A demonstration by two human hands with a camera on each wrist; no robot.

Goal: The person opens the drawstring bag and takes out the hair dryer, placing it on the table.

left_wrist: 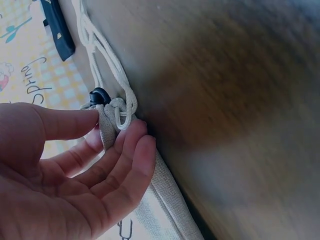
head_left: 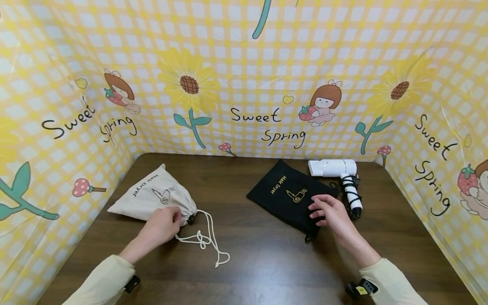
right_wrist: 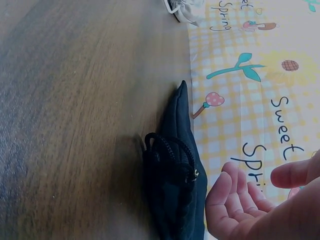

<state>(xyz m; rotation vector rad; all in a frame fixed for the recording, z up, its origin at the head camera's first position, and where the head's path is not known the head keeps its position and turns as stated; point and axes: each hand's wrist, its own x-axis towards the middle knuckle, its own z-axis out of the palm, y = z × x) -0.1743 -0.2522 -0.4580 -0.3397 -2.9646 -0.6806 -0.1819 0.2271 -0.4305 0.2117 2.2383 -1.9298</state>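
My left hand (head_left: 164,226) is at the gathered neck of a beige drawstring bag (head_left: 158,190) printed "Hair Dryer". In the left wrist view, its thumb and fingers (left_wrist: 142,155) pinch the ruffled cloth beside a black cord stopper (left_wrist: 99,96). White drawstrings (head_left: 203,239) trail from the neck onto the table. The beige bag looks filled. My right hand (head_left: 331,214) hovers at the near right side of a flat black drawstring bag (head_left: 286,195), also printed "Hair Dryer". Its fingers are loosely bent and hold nothing. The black cord (right_wrist: 170,150) is bunched at that bag's mouth.
A white hair dryer (head_left: 333,168) lies at the table's back right, its black cord wound round the handle (head_left: 350,190). The brown wooden table (head_left: 244,271) is bordered by yellow checked cloth (head_left: 244,76) at the back and both sides.
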